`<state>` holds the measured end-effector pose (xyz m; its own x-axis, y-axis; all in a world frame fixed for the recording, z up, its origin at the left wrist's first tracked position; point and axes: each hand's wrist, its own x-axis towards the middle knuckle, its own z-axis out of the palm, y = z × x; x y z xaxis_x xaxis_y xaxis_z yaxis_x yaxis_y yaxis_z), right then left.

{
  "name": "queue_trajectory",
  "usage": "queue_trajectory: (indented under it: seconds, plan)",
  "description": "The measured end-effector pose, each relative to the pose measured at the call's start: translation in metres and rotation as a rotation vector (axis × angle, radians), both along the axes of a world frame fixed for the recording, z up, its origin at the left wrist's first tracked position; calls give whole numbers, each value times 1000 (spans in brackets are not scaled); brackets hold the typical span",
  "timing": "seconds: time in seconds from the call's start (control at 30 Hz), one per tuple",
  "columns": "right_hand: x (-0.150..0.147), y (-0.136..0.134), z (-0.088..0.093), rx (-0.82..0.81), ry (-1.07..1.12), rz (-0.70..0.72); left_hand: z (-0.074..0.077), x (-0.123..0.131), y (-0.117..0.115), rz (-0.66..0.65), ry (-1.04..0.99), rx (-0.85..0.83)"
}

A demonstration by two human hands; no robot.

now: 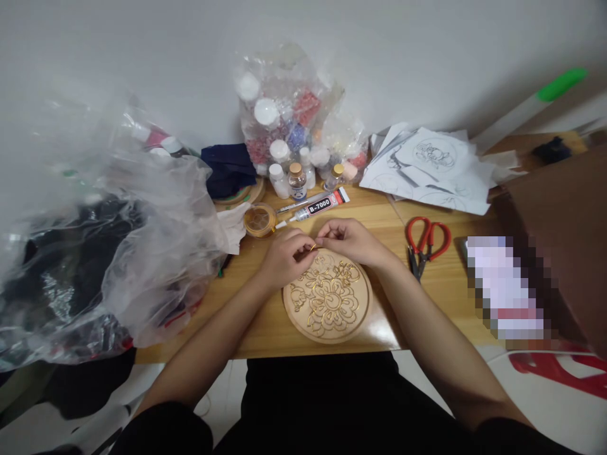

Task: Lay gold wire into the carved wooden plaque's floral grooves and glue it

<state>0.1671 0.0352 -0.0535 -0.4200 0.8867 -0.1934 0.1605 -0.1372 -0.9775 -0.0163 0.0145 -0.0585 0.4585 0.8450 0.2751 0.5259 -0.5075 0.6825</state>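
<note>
A round wooden disc [328,297] lies on the table in front of me, covered with a flower pattern of gold wire. My left hand [284,256] and my right hand [348,240] meet just above the disc's far rim. Both are pinched closed on a short piece of gold wire [313,247] held between their fingertips. A small round spool of gold wire [258,220] sits just left of my left hand.
A B-7000 glue tube [317,205] lies behind my hands. Red-handled scissors [425,243] rest to the right. A clear bag of bead bottles [291,126] stands at the wall, printed pattern sheets [429,167] at back right, big crumpled plastic bags [95,253] at left, a brown box [564,215] at right.
</note>
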Motion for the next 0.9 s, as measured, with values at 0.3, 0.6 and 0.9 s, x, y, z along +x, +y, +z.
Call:
queue_trajectory:
  seconds: [0.3,0.6,0.9]
  plan:
    - [1,1,0,17,-9,-13,0,1,-2,45,-4,107]
    - [0,-2,1,87,-65,-82,0,1,-2,68,-29,121]
    - [3,-3,6,162,-136,-176,2,-1,-3,126,-66,77]
